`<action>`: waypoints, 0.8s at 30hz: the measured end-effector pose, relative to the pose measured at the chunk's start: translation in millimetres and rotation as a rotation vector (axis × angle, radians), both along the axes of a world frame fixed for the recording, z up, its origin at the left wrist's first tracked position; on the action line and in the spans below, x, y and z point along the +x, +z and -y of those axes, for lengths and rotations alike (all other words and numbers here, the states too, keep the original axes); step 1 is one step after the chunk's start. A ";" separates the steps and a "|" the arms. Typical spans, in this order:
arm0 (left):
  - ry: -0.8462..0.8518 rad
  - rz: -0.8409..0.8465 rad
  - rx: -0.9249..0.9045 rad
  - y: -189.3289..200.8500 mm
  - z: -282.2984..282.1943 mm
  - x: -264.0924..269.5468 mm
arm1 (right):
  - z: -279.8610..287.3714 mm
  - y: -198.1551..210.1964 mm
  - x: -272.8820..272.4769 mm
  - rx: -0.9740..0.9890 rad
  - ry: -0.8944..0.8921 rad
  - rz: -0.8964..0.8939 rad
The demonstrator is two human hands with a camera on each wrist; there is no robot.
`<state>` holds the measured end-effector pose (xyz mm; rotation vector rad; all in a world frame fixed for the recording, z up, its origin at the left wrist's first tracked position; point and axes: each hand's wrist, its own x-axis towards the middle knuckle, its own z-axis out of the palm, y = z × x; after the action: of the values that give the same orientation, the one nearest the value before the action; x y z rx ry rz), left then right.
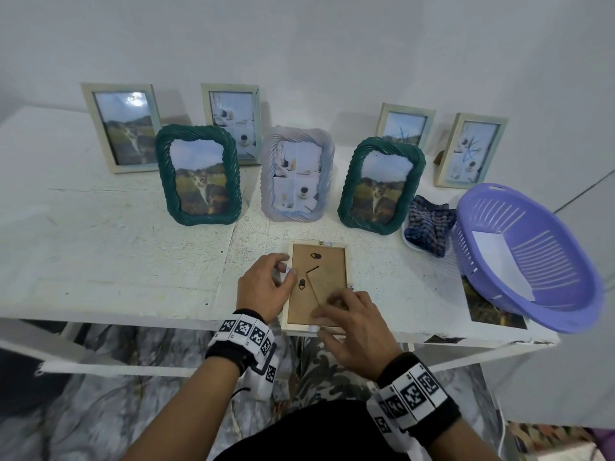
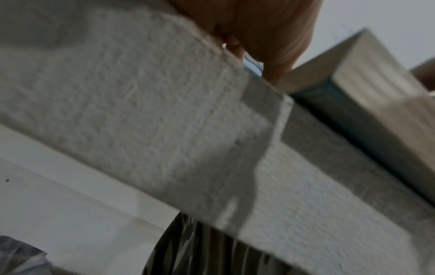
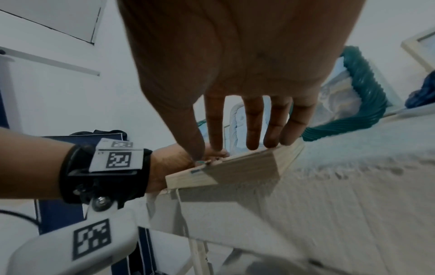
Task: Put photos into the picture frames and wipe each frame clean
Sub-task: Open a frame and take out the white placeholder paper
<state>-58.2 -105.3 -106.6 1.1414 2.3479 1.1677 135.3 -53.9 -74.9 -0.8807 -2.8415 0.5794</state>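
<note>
On the white table (image 1: 133, 247), largest first, a lilac slotted basket (image 1: 532, 261) sits at the right edge with a sheet of paper inside and a loose landscape photo (image 1: 489, 311) tucked partly beneath it, probably the supply kept within reach. Behind the work area stand 7 filled frames: 4 pale wooden ones at the back and 3 rope-patterned ones in front, 2 dark green (image 1: 199, 174) and 1 lilac (image 1: 297, 174), upright and facing the person, which suggests they are finished. A crumpled blue checked cloth (image 1: 429, 227) lies between the right green frame and the basket, handy for wiping. The frame being worked on, a light wooden one (image 1: 316, 287), lies face down at the table's near edge with its brown backing board (image 1: 324, 277) up, so the small turn clips can be reached. The right hand (image 1: 352, 324) rests on the lower part of the backing, fingers straight and pressing flat, seemingly to hold the board seated. The left hand (image 1: 264, 287) is at the frame's left rail, fingers curled and pinching there, apparently at a clip; exactly what it grips is too small to tell.
</note>
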 end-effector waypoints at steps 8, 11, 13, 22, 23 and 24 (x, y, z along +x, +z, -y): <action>-0.081 0.017 0.073 -4.2 11.2 1.0 | -11.6 4.6 -31.5 0.256 -0.168 0.098; -0.085 0.027 0.087 -5.8 11.4 -0.2 | -11.5 3.4 -43.3 0.239 -0.208 0.048; -0.080 0.026 0.084 -5.7 11.0 -0.5 | -12.2 4.9 -47.9 0.219 -0.229 -0.003; -0.079 0.042 0.061 -8.4 11.0 -2.0 | -42.0 38.1 -6.3 0.072 -0.318 -0.077; -0.081 0.044 0.062 -8.8 11.2 -2.3 | -49.3 39.7 4.4 0.045 -0.325 -0.071; -0.085 0.045 0.065 -9.0 11.5 -2.3 | -56.8 39.6 15.2 0.031 -0.339 -0.068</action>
<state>-60.5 -116.8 -115.6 1.2109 2.2212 1.2347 150.4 2.9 -35.3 -1.2726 -2.5499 0.5076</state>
